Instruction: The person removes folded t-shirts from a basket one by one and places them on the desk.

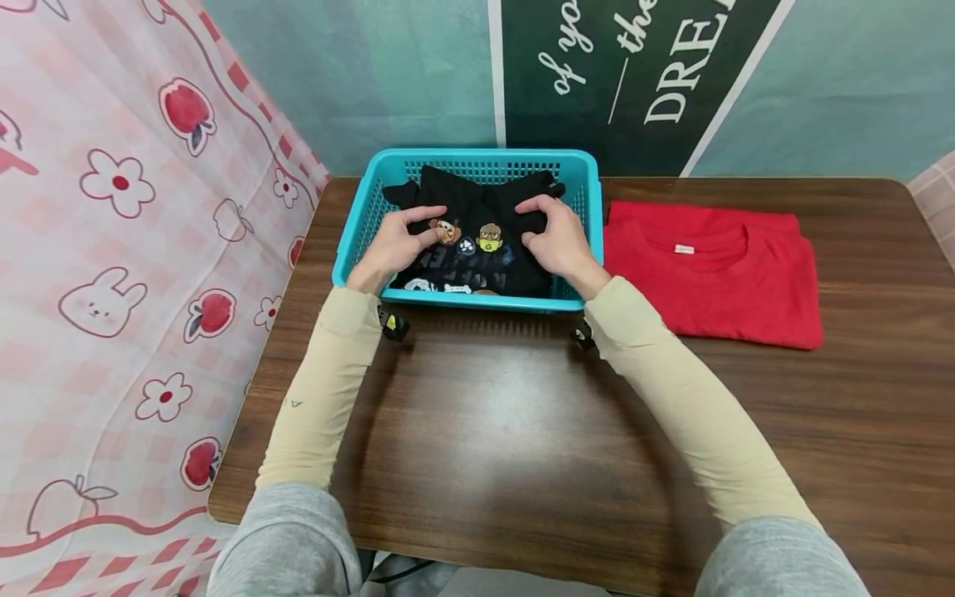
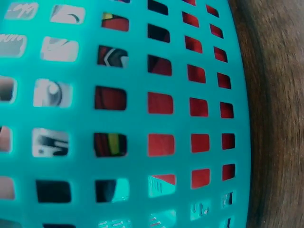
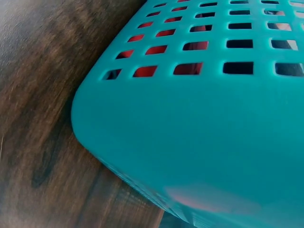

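A black T-shirt (image 1: 477, 199) with printed cartoon figures lies in a turquoise plastic basket (image 1: 485, 303). My left hand (image 1: 395, 245) reaches over the basket's near left corner, thumb and forefinger spread apart over the shirt's left side. Mirroring it, my right hand (image 1: 558, 236) is at the shirt's right side, again with a gap between thumb and forefinger. Whether the fingertips press the cloth is hard to tell. Through the perforated basket wall (image 2: 135, 121), the left wrist view shows red and dark printed cloth. The basket's corner (image 3: 166, 133) fills much of the right wrist view.
On the brown wooden table (image 1: 492, 431), a folded red T-shirt (image 1: 716, 282) lies against the basket's right side. A green backdrop with lettering (image 1: 671, 75) hangs behind. To the left is a pink-and-white patterned curtain (image 1: 149, 274).
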`<state>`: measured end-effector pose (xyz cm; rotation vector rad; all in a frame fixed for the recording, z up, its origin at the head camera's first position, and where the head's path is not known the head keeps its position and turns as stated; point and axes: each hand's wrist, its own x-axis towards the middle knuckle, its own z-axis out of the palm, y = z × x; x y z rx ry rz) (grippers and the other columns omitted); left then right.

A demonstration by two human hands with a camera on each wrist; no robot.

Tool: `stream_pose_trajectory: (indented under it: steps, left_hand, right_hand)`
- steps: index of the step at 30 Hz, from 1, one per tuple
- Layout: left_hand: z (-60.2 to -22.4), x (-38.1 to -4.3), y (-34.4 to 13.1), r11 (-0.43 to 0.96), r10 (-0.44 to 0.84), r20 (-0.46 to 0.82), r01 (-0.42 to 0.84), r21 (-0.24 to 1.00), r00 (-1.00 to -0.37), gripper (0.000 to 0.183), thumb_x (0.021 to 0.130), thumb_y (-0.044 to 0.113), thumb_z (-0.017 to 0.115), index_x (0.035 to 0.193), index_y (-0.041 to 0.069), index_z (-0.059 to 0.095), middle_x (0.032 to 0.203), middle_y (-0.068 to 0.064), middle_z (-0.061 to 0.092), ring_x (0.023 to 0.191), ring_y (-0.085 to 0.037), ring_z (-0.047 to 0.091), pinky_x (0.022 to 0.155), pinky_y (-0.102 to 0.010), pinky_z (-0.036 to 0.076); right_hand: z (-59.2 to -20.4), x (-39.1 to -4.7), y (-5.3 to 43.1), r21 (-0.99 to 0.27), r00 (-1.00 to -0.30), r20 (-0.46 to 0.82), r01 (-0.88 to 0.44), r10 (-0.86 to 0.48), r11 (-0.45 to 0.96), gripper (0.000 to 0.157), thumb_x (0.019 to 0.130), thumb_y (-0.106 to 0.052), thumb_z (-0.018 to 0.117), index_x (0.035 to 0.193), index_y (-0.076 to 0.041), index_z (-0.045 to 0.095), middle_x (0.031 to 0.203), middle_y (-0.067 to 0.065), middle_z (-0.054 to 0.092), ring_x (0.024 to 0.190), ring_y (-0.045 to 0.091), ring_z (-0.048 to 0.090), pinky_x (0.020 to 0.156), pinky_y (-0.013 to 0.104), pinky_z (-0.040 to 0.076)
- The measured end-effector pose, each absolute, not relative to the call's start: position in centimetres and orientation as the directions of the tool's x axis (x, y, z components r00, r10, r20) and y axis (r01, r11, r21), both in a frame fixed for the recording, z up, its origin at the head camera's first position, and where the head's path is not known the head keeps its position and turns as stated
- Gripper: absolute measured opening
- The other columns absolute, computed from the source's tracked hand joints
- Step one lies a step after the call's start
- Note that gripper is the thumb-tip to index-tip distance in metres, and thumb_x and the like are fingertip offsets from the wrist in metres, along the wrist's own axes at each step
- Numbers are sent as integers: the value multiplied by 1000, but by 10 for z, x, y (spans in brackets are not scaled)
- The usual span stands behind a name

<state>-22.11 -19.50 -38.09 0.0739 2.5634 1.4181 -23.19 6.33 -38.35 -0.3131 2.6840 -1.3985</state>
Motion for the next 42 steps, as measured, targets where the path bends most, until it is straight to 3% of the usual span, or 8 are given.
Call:
stream_pose_trajectory:
  steps: [5, 13, 21, 31, 38, 42]
  left_hand:
    - [-382, -220, -195, 525, 135, -128, -39, 850, -983, 42, 98, 16, 57, 138, 25, 54, 147, 1, 46, 83, -20, 41, 59, -31, 31]
    - [-380, -221, -195, 490, 112, -99, -32, 871, -989, 43, 98, 8, 54, 138, 24, 54, 151, 2, 42, 129, -12, 39, 78, -30, 36]
    - [-378, -222, -196, 401, 83, -60, -22, 916, -995, 47, 98, 10, 54, 141, 28, 50, 151, 6, 41, 120, -14, 43, 75, -29, 38]
    - [-374, -221, -196, 294, 57, -15, 3, 956, -998, 47, 97, 9, 54, 141, 25, 50, 151, 6, 41, 130, -12, 37, 89, -30, 35]
    - [-374, -221, -198, 234, 45, -10, 1, 972, -999, 46, 96, 9, 56, 141, 22, 51, 151, 4, 41, 140, -9, 33, 112, -35, 35]
    - [-374, -220, -201, 204, 39, -16, -8, 979, -999, 45, 96, 10, 56, 140, 20, 52, 151, 3, 41, 138, -10, 35, 114, -37, 34]
  right_hand:
    - [-383, -233, 64, -831, -977, 20, -134, -211, 540, 36, 90, -2, 55, 125, -9, 59, 141, 12, 50, 138, 28, 35, 112, 46, 35]
    - [-381, -232, 66, -855, -980, 33, -128, -194, 502, 37, 92, -3, 54, 128, -10, 58, 142, 10, 50, 127, 27, 42, 104, 46, 41]
    - [-380, -232, 70, -890, -986, 74, -132, -148, 436, 39, 92, -4, 55, 130, -12, 58, 141, 7, 51, 128, 25, 42, 105, 44, 41]
    - [-377, -229, 73, -917, -991, 80, -117, -111, 381, 37, 95, -8, 55, 132, -13, 57, 143, 4, 50, 129, 21, 43, 108, 39, 40]
    - [-376, -228, 74, -923, -990, 106, -132, -93, 360, 36, 94, -7, 56, 130, -13, 59, 140, 4, 53, 126, 20, 45, 106, 37, 42]
    - [-373, -227, 75, -918, -986, 135, -164, -102, 362, 36, 93, -6, 56, 129, -13, 60, 140, 4, 54, 127, 19, 44, 107, 38, 40]
